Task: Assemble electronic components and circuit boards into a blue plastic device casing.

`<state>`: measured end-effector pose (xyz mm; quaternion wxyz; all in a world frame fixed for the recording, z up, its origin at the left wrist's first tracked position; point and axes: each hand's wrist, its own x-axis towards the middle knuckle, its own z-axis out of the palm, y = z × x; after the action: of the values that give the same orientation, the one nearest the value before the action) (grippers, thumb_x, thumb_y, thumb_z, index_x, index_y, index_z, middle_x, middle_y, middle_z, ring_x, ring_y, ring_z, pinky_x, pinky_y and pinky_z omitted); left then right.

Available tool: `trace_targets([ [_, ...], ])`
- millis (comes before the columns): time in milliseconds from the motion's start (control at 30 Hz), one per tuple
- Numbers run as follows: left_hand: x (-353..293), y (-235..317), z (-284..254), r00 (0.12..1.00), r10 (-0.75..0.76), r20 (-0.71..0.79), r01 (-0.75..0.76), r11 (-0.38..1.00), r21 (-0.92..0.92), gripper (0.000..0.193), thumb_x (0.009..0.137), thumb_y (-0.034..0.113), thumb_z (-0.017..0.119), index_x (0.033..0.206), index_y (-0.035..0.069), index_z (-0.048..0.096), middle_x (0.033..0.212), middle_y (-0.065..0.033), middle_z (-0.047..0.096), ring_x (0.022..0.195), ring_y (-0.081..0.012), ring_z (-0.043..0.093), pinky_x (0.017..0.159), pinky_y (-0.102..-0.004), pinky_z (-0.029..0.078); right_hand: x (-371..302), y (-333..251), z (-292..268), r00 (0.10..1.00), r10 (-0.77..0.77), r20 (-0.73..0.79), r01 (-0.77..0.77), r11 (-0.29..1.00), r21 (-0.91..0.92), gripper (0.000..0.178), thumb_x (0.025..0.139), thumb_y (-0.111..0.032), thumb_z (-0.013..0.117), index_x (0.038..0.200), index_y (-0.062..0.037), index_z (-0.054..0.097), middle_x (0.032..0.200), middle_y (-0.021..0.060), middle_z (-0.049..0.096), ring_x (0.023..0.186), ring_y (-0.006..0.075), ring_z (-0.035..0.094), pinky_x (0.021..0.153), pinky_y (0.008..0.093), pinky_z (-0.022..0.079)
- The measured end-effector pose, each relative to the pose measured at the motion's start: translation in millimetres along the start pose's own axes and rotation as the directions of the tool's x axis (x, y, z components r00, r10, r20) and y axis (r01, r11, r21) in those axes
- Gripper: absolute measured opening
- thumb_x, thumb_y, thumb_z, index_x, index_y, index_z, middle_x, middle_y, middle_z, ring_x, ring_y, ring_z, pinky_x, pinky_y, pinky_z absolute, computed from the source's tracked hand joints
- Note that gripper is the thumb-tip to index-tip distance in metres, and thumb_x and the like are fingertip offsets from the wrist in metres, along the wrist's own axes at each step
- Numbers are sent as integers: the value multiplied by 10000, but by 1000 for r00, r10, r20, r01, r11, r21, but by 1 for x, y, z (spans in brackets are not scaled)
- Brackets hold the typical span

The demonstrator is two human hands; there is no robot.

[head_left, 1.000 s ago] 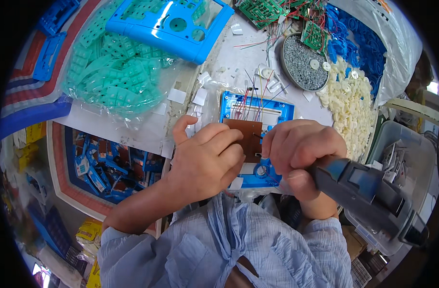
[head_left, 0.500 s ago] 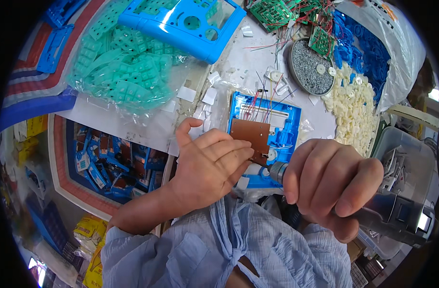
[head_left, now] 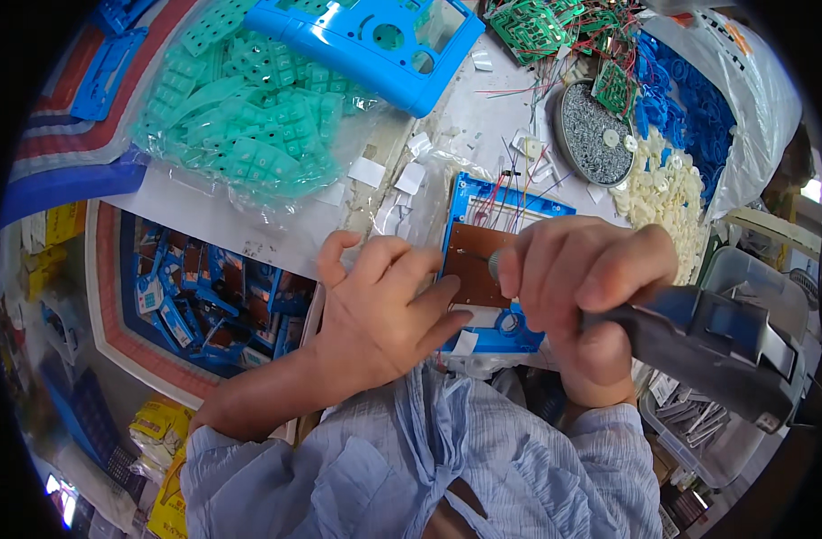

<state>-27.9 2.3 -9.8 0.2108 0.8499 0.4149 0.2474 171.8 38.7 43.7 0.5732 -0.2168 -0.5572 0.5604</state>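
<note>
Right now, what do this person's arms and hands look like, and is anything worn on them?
The left sleeve and right sleeve are light blue, loose, crinkled cloth. The left one stops well short of the left hand. That hand and the right hand are bare: no gloves, rings or watch show.

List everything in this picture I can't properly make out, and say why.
- Brown board: head view, right part hidden behind the right hand.
- Dark driver: head view, grip partly covered by that hand.
- Driver bit: head view, too small to tell what its tip touches.
- Grey metal pieces: head view, too small to tell their shape.
- Blue cover: head view, cut off by the upper edge.
</note>
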Motion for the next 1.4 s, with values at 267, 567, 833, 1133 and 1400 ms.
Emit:
trace_targets([
  [267,-3,0,6,998,2,-57,-2,1000,14,232,787,333,808,959,181,777,1003,47,609,975,-154,569,989,-500,288,1,7,11,994,50,95,-24,966,-257,279,923,-166,763,936,-102,492,641,32,569,538,168,538,616,376,526],
  [567,-3,-2,2,999,41,10,-41,999,-10,276,780,237,811,1026,142,732,1017,13,614,991,-203,568,945,-497,298,5,-38,-42,997,-43,61,52,986,-156,345,975,-344,696,1164,-103,537,733,-26,566,674,158,567,770,426,506],
  [833,-6,29,-7,977,24,213,-9,997,-72,343,698,236,876,950,107,682,1058,-48,599,1018,-254,557,916,-492,308,-31,-109,-84,869,-392,-302,18,634,-773,533,987,-160,559,1470,21,426,1211,216,587,1161,356,571,1117,567,399],
  [1133,-3,35,-4,977,13,212,14,992,-127,291,701,135,865,904,72,666,1045,-83,605,977,-280,578,902,-451,372,-108,-58,-25,993,29,-113,-111,531,-840,311,760,-46,797,1057,-14,712,947,118,703,867,312,662,761,428,529],
  [1400,12,48,8,992,-15,127,68,903,-425,272,744,10,783,989,50,674,1039,-96,647,920,-316,641,714,-425,495,-103,-17,-10,989,112,-95,-144,614,-776,372,800,-3,764,1168,-2,701,1049,130,720,872,321,684,758,395,566],
])
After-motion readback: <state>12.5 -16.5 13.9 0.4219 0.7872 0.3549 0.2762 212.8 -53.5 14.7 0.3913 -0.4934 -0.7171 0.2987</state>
